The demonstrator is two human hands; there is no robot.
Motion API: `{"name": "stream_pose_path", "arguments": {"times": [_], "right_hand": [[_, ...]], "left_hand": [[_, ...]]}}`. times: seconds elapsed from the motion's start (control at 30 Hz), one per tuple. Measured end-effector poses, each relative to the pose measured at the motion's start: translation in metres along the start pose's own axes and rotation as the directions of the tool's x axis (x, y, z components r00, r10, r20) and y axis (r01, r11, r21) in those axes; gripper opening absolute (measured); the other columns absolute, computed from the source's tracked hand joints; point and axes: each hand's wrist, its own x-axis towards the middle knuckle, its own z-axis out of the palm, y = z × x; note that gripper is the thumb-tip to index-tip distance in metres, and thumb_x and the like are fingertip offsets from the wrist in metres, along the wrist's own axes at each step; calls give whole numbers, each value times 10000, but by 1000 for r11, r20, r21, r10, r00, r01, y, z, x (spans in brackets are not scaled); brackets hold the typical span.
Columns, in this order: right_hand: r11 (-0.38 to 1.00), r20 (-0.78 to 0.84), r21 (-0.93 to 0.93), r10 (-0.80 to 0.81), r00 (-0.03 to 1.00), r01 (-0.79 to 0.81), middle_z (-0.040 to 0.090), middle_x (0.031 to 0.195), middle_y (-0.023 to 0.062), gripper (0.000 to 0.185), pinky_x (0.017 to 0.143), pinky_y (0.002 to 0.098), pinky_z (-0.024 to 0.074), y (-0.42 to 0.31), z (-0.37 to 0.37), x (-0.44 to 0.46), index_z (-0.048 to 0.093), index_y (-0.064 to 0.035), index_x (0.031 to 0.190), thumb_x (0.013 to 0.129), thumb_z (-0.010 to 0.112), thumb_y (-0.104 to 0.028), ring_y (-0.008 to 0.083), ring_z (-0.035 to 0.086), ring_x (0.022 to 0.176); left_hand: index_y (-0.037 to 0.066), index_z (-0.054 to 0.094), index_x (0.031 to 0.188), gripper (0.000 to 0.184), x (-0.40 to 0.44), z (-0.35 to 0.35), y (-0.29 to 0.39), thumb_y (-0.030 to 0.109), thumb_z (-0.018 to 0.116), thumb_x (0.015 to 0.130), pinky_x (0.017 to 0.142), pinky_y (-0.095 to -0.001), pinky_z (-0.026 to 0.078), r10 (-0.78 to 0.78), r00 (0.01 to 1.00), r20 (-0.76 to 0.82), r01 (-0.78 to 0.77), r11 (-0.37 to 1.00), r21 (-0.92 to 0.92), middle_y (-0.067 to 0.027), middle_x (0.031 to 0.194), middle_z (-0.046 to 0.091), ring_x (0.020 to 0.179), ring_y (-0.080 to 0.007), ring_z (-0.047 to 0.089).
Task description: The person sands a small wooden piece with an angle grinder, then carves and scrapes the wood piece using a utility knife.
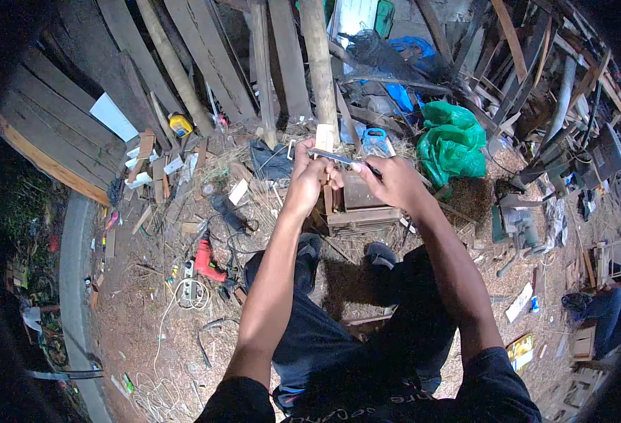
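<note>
My right hand (393, 182) is closed around the dark handle of a knife-like tool. Its narrow metal blade (333, 156) points left, across the fingers of my left hand (309, 173). My left hand is curled at a pale piece of wood (325, 135), which stands up just beyond the blade; its fingers partly hide the wood's lower end. Both hands are above a low wooden block or stool (363, 217) between my feet. Whether the blade touches the wood is too small to tell.
A red power drill (209, 262) and a white power strip (190, 290) with cords lie on the ground at left. A green plastic bag (453, 141) and a blue-handled object (376, 141) sit beyond my hands. Planks (215, 56) lean behind. At far right is a person's leg (601, 310).
</note>
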Motion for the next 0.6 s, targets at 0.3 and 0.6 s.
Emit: {"name": "stream_pose_path", "arguments": {"times": [0.3,0.6], "right_hand": [[996,-48,-44,-82,996,80,572,597,201,367,536,474,451,3,2,-2,649,-52,808,937,565,-386,408,589,579],[993,-83,-103,-67,994,58,573,583,191,331,528,483,455,-11,-3,-2,653,-68,828,923,581,-377,410,588,568]], "left_hand": [[46,378,1251,373,-4,-6,3,86,588,947,483,-243,387,24,996,89,-46,967,252,-9,796,556,558,-57,455],[19,435,1154,262,-5,-6,3,94,585,953,530,-234,394,72,997,37,-81,931,356,-25,817,599,628,-54,507]]}}
